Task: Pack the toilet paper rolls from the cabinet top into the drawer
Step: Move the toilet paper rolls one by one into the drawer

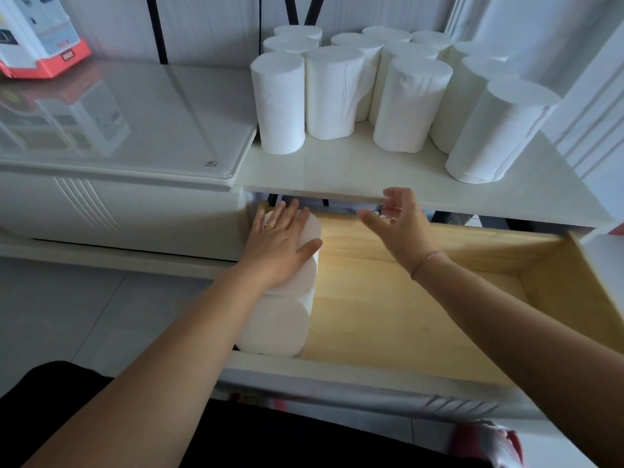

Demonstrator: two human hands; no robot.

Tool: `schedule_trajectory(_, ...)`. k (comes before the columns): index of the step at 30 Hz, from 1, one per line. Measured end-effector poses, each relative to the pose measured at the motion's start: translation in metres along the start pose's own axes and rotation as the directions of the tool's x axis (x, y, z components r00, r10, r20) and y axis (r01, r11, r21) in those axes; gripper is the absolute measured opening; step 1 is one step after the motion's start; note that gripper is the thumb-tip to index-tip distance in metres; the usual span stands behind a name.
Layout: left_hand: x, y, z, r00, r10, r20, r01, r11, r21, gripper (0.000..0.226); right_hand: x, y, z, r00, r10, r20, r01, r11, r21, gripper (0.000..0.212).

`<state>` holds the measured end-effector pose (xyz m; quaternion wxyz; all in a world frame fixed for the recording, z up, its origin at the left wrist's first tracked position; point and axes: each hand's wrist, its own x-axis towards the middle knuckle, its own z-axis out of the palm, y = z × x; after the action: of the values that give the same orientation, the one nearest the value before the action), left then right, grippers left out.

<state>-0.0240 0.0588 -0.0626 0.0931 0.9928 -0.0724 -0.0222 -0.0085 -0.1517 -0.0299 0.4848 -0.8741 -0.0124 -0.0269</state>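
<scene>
The left hand (280, 241) lay flat, fingers straight, on the rolls (277, 327) standing in a row of three along the left wall of the open drawer (557, 265). The right hand (398, 221) hung above the drawer, fingers loosely spread, holding nothing. The other rolls (410, 103) stood upright, bunched on the cabinet top (337, 170).
</scene>
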Motion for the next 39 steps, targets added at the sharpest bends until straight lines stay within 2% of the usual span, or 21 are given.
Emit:
schedule_trajectory(3, 0.002, 0.001, -0.005, 0.986, 0.029, -0.165, -0.053, 0.988, -0.142, 0.06, 0.019, -0.011, 0.004, 0.996, -0.038, -0.084, 0.038, 0.999, 0.0, 0.061)
schedule_trajectory(5, 0.001, 0.0, -0.013, 0.946, 0.021, -0.325, -0.109, 0.961, -0.255, 0.05, 0.028, -0.021, 0.014, 0.989, -0.078, -0.122, 0.077, 0.997, -0.018, 0.058)
schedule_trajectory(8, 0.002, -0.004, -0.019, 0.885, -0.032, -0.465, -0.064, 0.98, -0.189, 0.051, 0.041, -0.041, 0.034, 0.977, -0.165, -0.134, 0.159, 0.986, -0.059, 0.059)
schedule_trajectory(12, 0.006, -0.015, -0.013, 0.936, -0.083, -0.343, 0.067, 0.996, -0.059, 0.064, 0.066, -0.067, 0.064, 0.972, -0.232, -0.042, 0.231, 0.973, -0.017, 0.072)
schedule_trajectory(16, 0.009, -0.023, -0.001, 0.948, -0.135, -0.288, 0.125, 0.991, -0.052, 0.068, 0.099, -0.083, 0.083, 0.966, -0.255, 0.027, 0.254, 0.966, 0.038, 0.084)
schedule_trajectory(25, 0.009, -0.02, 0.005, 0.945, -0.139, -0.296, 0.114, 0.988, -0.102, 0.069, 0.157, -0.097, 0.107, 0.97, -0.237, 0.062, 0.218, 0.95, 0.223, 0.091)
schedule_trajectory(32, 0.009, -0.018, 0.003, 0.946, -0.142, -0.29, 0.113, 0.987, -0.117, 0.069, 0.172, -0.107, 0.119, 0.968, -0.239, 0.081, 0.199, 0.92, 0.338, 0.109)
schedule_trajectory(36, 0.009, -0.018, 0.003, 0.946, -0.14, -0.291, 0.106, 0.986, -0.128, 0.069, 0.171, -0.104, 0.122, 0.975, -0.215, 0.051, 0.19, 0.934, 0.303, 0.11)
schedule_trajectory(39, 0.01, -0.018, 0.005, 0.947, -0.136, -0.291, 0.101, 0.986, -0.132, 0.069, 0.167, -0.101, 0.119, 0.967, -0.242, 0.086, 0.209, 0.936, 0.285, 0.114)
